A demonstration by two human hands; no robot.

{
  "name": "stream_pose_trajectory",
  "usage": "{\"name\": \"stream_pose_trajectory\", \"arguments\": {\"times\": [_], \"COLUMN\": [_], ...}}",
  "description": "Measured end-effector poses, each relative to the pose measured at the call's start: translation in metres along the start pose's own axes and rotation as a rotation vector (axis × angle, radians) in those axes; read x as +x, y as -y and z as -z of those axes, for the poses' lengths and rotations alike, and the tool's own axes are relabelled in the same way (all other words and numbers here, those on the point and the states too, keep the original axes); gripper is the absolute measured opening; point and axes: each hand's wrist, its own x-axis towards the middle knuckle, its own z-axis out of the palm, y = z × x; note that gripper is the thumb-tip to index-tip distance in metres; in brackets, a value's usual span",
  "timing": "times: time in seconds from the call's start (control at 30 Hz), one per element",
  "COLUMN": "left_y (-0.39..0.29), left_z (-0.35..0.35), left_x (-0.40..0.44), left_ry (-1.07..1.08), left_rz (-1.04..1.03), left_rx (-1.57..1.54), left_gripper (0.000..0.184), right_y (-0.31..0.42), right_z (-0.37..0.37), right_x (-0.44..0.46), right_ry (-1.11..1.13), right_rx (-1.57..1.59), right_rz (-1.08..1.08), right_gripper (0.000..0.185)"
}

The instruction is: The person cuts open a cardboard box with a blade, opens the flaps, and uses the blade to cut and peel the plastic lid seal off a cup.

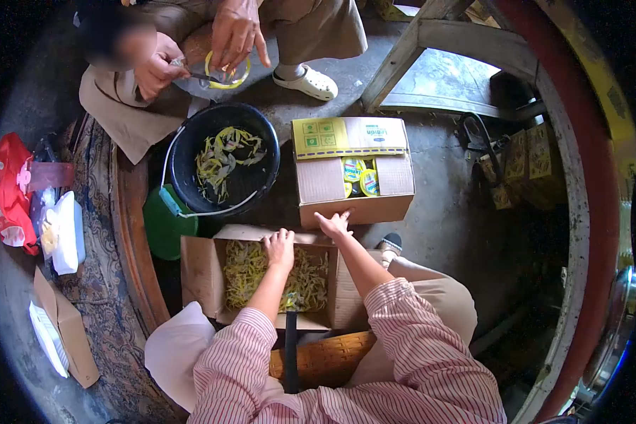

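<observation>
An open cardboard box full of yellow-green strips stands between my legs. My left hand is over the box's far edge, its fingers spread and nothing in them. To its right, my right hand has its fingers apart at the near side of a yellow-topped carton. Through the gap in that carton's flaps, yellow-lidded containers show. The dark handle of some tool stretches from the strips toward me.
A black bucket with strips inside stands beyond the box, beside a green lid or basin. Across from me, another person's hands hold a yellow ring. A wooden frame stands right; bags lie left.
</observation>
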Motion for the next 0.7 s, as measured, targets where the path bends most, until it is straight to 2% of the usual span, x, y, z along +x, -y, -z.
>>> {"name": "stream_pose_trajectory", "arguments": {"times": [0.1, 0.23, 0.3, 0.37, 0.4, 0.43, 0.5, 0.53, 0.57, 0.7], "left_y": [0.007, 0.004, 0.004, 0.003, 0.003, 0.004, 0.003, -0.001, -0.004, -0.017], "left_z": [0.005, 0.012, 0.01, 0.021, 0.029, 0.036, 0.051, 0.064, 0.078, 0.137], "left_x": [0.016, 0.024, 0.024, 0.017, 0.012, 0.007, -0.008, -0.015, -0.021, -0.039], "left_ry": [0.041, 0.081, 0.077, 0.091, 0.094, 0.034, -0.071, -0.021, 0.002, 0.112], "left_rz": [0.049, 0.066, 0.068, 0.079, 0.087, 0.055, -0.003, 0.031, 0.041, -0.008], "left_rx": [0.014, 0.082, 0.069, -0.078, -0.148, -0.161, -0.186, -0.224, -0.278, -0.331], "left_gripper": [0.022, 0.02, 0.025, 0.035, 0.04, 0.046, 0.056, 0.062, 0.06, 0.056], "right_y": [0.018, 0.032, 0.018, 0.018, 0.03, 0.041, 0.05, 0.051, 0.052, 0.069], "right_z": [0.011, 0.079, 0.085, 0.093, 0.1, 0.106, 0.108, 0.109, 0.105, 0.105], "right_x": [-0.001, 0.006, 0.076, 0.098, 0.09, 0.089, 0.088, 0.091, 0.094, 0.095], "right_ry": [0.052, 0.041, 0.164, 0.308, 0.225, 0.106, 0.076, 0.154, 0.161, 0.205], "right_rx": [-0.234, -0.508, 0.225, 1.135, 1.327, 1.386, 1.526, 1.63, 1.68, 1.671], "right_rz": [-0.058, 0.249, 0.191, 0.167, 0.088, -0.02, 0.071, 0.071, 0.048, 0.043], "right_gripper": [0.084, 0.062, 0.052, 0.047, 0.045, 0.047, 0.056, 0.074, 0.077, 0.059]}}
